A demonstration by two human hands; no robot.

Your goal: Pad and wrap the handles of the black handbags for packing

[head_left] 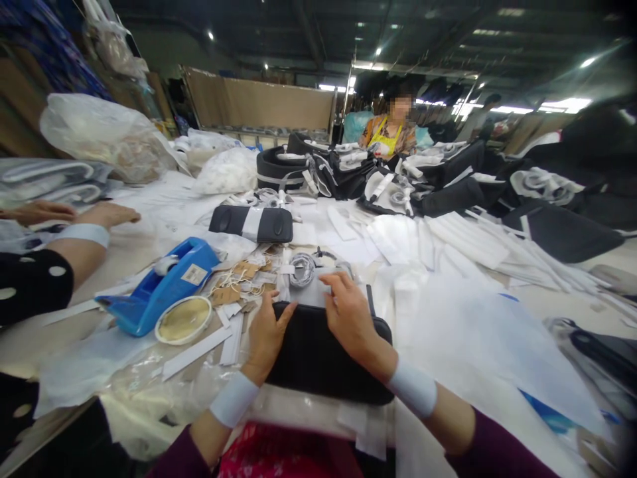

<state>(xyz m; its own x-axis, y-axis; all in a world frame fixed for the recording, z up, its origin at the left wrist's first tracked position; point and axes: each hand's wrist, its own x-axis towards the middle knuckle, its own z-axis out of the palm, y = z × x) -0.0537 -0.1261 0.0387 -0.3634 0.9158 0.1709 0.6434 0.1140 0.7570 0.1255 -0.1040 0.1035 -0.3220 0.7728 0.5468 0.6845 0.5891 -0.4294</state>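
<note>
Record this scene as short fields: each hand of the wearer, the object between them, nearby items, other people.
Left hand: at the near black case's far left corner
Right hand: over its far edge, fingers bent
Beyond case: coiled grey cord
Left side: blue tape dispenser, brown tags
Others: person in yellow apron across; polka-dot sleeve at left
</note>
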